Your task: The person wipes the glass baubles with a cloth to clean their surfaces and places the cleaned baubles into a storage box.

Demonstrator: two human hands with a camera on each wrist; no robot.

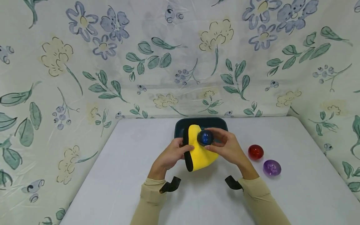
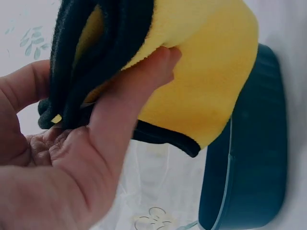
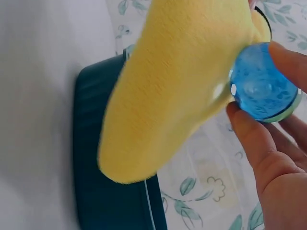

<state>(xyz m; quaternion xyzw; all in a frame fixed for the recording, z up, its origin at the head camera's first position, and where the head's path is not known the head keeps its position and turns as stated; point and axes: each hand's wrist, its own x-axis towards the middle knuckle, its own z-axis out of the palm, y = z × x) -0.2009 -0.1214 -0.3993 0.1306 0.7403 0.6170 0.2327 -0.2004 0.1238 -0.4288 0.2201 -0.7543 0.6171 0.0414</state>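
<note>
Nearest to the head camera are 2 beige sleeves, each w/ a black strap end at the wrist, above the white surface (image 1: 123,187). The left hand (image 1: 170,156) grips the yellow cloth (image 1: 200,151) at its black-trimmed edge; in the left wrist view the thumb presses on the yellow side and the folded black border lies bunched in the palm, probably so the cloth stays firm and does not slide. The right hand (image 1: 229,149) pinches the blue ball (image 1: 205,137) between fingertips and holds it against the cloth, so its glossy side touches the fabric; this looks like wiping, as I judge.

Landmark: the dark teal tray (image 1: 180,126). Cloth and blue ball are just in front of the tray and raised over its near rim, both hands there also. A red ball (image 1: 255,152) lies right of the tray, on the surface, and a purple ball (image 1: 271,167) just beside the red one, further from the tray.

Count: balls 3 (1 blue, 1 red, 1 purple), cloth 1, tray 1, hands 2. Flowered fabric (image 1: 84,62) hangs behind the tray and at both sides.
</note>
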